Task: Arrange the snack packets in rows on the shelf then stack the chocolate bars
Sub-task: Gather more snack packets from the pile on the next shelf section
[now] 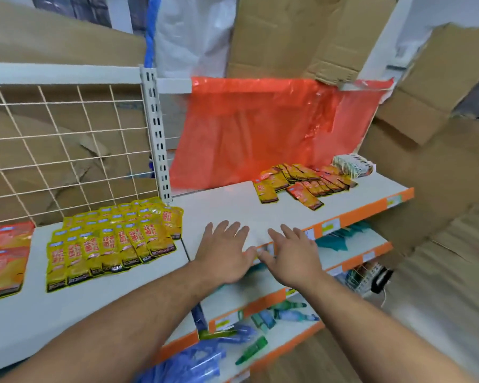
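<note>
Yellow snack packets (114, 239) lie in overlapping rows on the left part of the white shelf (227, 203). A loose heap of small yellow and red packets (304, 181) lies at the shelf's back right. Behind that heap a stack of pale bars (353, 165) stands by the shelf's right end. My left hand (224, 250) and my right hand (291, 255) hover side by side over the shelf's front edge, fingers straight and spread, holding nothing. Their thumbs nearly touch.
Larger red-orange packets (3, 258) lie at the far left. An orange plastic sheet (266, 128) hangs behind the shelf, a wire grid (67, 145) to its left. Lower shelves hold green and blue items (274, 316). Cardboard boxes (440, 134) crowd the right.
</note>
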`<move>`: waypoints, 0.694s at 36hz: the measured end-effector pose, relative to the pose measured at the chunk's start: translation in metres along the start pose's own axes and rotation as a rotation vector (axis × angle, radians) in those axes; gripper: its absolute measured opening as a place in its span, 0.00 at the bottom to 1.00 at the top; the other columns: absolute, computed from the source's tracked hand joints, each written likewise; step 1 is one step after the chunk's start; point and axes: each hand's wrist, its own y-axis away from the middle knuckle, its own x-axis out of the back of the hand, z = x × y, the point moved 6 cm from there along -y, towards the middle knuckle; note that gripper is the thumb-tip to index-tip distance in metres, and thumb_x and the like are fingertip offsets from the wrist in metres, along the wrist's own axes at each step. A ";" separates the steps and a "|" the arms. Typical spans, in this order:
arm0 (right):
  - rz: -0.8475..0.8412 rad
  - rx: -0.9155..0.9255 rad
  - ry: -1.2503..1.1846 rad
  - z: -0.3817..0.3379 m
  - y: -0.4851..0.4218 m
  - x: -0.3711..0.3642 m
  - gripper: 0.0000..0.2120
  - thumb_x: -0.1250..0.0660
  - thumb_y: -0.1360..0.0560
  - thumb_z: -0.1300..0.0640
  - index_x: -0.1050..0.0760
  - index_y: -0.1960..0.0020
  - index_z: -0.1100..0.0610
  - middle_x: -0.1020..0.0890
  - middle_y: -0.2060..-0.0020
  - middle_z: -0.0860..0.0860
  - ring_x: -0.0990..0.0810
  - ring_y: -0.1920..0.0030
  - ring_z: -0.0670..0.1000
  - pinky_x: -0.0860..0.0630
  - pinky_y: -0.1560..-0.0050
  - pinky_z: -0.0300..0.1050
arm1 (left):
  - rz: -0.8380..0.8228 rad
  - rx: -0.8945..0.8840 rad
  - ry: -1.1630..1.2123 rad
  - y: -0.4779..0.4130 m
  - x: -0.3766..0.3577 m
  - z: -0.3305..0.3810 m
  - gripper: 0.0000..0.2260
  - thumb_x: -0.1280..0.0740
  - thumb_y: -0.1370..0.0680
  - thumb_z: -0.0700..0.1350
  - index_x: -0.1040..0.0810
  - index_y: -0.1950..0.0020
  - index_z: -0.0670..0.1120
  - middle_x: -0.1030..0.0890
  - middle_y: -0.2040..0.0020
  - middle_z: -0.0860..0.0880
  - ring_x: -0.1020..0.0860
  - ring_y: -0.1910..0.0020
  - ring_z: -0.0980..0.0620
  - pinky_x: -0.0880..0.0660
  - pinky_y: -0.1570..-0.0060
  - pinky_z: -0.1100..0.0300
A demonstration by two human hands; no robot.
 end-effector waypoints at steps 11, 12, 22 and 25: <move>0.012 -0.145 -0.002 0.081 -0.073 0.008 0.33 0.44 0.22 0.32 0.43 0.21 0.44 0.43 0.20 0.49 0.47 0.21 0.56 0.44 0.25 0.59 | 0.013 -0.163 0.001 -0.120 -0.017 0.047 0.28 0.50 0.19 0.61 0.42 0.21 0.51 0.41 0.21 0.50 0.46 0.22 0.46 0.52 0.25 0.43; 0.015 -0.160 0.000 0.088 -0.081 0.009 0.33 0.44 0.22 0.32 0.43 0.21 0.44 0.43 0.20 0.49 0.46 0.21 0.56 0.43 0.25 0.59 | 0.013 -0.179 0.003 -0.132 -0.018 0.051 0.28 0.50 0.19 0.61 0.42 0.21 0.51 0.40 0.21 0.50 0.46 0.22 0.46 0.52 0.25 0.42; 0.006 -0.273 -0.015 0.142 -0.133 0.017 0.31 0.42 0.21 0.35 0.40 0.22 0.45 0.40 0.21 0.50 0.44 0.23 0.56 0.40 0.26 0.58 | -0.019 -0.304 0.019 -0.220 -0.029 0.085 0.28 0.49 0.18 0.61 0.42 0.21 0.50 0.39 0.21 0.49 0.44 0.23 0.45 0.51 0.25 0.43; 0.011 -0.284 -0.025 0.155 -0.143 0.015 0.31 0.42 0.21 0.36 0.41 0.21 0.45 0.40 0.22 0.50 0.43 0.23 0.56 0.40 0.26 0.56 | 0.005 -0.327 0.032 -0.236 -0.032 0.095 0.27 0.49 0.18 0.60 0.40 0.22 0.50 0.36 0.23 0.48 0.41 0.24 0.45 0.48 0.26 0.45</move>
